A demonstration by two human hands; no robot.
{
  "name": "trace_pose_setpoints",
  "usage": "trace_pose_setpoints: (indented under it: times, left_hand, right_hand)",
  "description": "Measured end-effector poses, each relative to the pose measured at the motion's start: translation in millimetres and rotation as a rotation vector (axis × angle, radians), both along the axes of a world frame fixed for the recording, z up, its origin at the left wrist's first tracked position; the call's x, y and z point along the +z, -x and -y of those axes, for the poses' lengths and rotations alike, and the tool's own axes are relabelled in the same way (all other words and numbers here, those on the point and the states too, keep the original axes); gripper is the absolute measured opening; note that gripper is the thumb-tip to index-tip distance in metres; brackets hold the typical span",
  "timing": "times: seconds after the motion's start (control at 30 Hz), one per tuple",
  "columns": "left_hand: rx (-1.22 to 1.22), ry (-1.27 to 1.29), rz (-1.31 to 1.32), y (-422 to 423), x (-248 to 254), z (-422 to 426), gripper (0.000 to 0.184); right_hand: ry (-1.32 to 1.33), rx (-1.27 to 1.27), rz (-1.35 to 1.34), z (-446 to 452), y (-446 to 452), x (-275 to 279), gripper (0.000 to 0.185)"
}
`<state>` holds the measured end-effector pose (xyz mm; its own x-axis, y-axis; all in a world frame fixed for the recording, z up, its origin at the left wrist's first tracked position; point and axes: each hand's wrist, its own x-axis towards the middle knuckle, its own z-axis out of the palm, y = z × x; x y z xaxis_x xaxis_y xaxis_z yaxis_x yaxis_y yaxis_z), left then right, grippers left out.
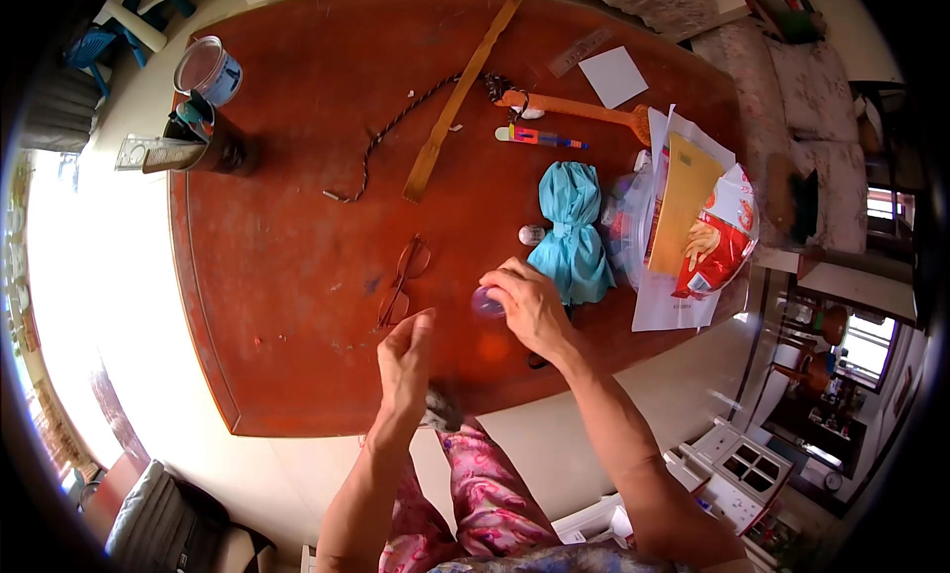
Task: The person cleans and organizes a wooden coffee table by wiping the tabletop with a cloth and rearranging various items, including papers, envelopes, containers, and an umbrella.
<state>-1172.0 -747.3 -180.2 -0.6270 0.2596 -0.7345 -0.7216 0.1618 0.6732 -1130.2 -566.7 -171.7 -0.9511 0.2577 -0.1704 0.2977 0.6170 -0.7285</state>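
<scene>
We've got pink trousers (487,489) in a swirly light-and-dark pattern. Top (554,563) is a greyish multicolour print; forearms (625,439) bare.

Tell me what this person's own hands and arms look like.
The left hand and the right hand are ungloved, with no ring or watch that I can make out. Both forearms are bare and tapering; no sleeve shows. Pink patterned trousers are worn below.

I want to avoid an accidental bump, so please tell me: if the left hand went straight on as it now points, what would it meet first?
Most likely the glasses, lying on the table just ahead of the left hand. The hand's height is unclear, so it might pass above them.
</scene>
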Motion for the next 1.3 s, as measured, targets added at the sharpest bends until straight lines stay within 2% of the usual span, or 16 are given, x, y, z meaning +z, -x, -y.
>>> trace_pose_setpoints:
  times: [0.13,0.23,0.3,0.43,0.57,0.6,0.7,0.77,0.83,0.97,1.03,1.1,1.13,1.17,1.23,1.3]
  left_hand:
    - [0.173,-0.2,0.29,17,1,26,0.024]
    - [0.278,-0.377,0.409,29,2,34,0.026]
    - [0.32,-0.431,0.44,37,8,36,0.029]
    - [0.486,-0.568,0.496,48,9,33,0.041]
    - [0.483,-0.684,0.48,54,9,37,0.045]
    - [0.49,-0.678,0.478,55,7,39,0.045]
    - [0.473,-0.683,0.484,57,-8,55,0.043]
    - [0.449,-0.692,0.494,60,-7,56,0.041]
    - [0.442,-0.42,0.44,66,8,52,0.036]
    - [0.453,-0.382,0.401,68,-4,65,0.03]
    - [0.354,-0.243,0.258,71,-3,65,0.026]
    - [0.283,-0.199,0.181,78,-8,63,0.025]
    - [0.216,-0.149,0.103,81,-10,61,0.025]
    - [0.215,-0.154,0.109,83,-13,57,0.025]
    - [0.194,-0.076,-0.003,95,-17,47,0.025]
    - [0.158,-0.019,-0.009,107,-7,35,0.026]
  right_hand:
    - [-0.407,0.023,-0.047,-23,6,-5,0.019]
    - [-0.361,-0.083,-0.102,-23,41,3,0.025]
    - [-0.408,-0.137,-0.19,-18,70,-29,0.031]
    - [-0.349,-0.14,0.091,8,140,-24,0.044]
    - [-0.307,-0.206,-0.02,14,157,-65,0.028]
    - [-0.156,-0.302,-0.144,13,153,-85,0.019]
    - [-0.159,-0.496,0.07,3,139,-62,0.019]
    - [-0.248,-0.475,0.029,-6,120,-62,0.021]
    - [-0.331,-0.428,-0.017,-13,101,-70,0.022]
    - [-0.496,-0.564,-0.165,-26,74,-74,0.025]
    - [-0.108,-0.823,-0.065,-31,48,-74,0.025]
    - [-0.112,-0.841,-0.186,-31,23,-71,0.024]
    - [-0.1,-0.912,-0.069,-19,32,-27,0.023]
    - [-0.108,-0.913,-0.066,-21,26,-29,0.023]
    - [-0.566,-0.693,-0.23,-27,17,-38,0.02]
    - [-0.526,-0.727,-0.131,-27,23,-31,0.02]
